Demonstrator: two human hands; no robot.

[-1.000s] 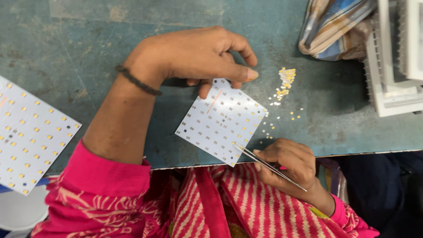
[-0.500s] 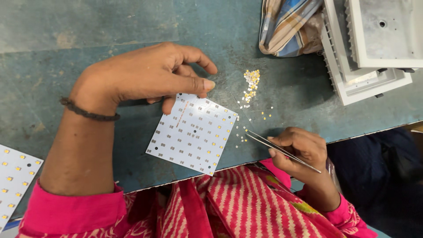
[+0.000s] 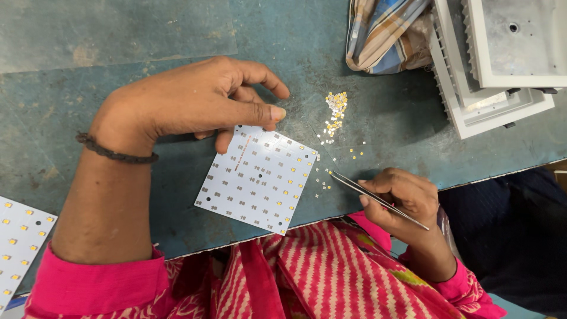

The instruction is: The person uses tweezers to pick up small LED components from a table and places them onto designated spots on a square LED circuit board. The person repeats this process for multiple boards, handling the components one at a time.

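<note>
The left hand (image 3: 195,103) rests on the blue-green table (image 3: 118,35). Its fingers (image 3: 260,112) are bent but not shut, and they hold nothing. The thumb tip and one fingertip press down on the top edge of a white square board (image 3: 257,180). The board lies flat and is turned like a diamond. Its low corner sits very near the front edge of the table, just above the pink striped clothes (image 3: 331,272). Small yellow bits sit in rows on the right part of the board.

The right hand (image 3: 401,198) is at the front edge of the table, partly off it. Its fingers are closed around thin metal tweezers (image 3: 378,192). The tweezer tip points up and left and stops just beside the right corner of the board, among a few loose tiny parts. I cannot tell if the tip has a part in it.

A little pile of tiny yellow and white parts (image 3: 336,109) lies above the tweezers, with bare table between them.

A striped cloth (image 3: 384,35) and white metal housings (image 3: 502,65) fill the top right corner. Another white board (image 3: 20,245) sticks in at the left edge, well apart from both hands. The top left of the table is open.
</note>
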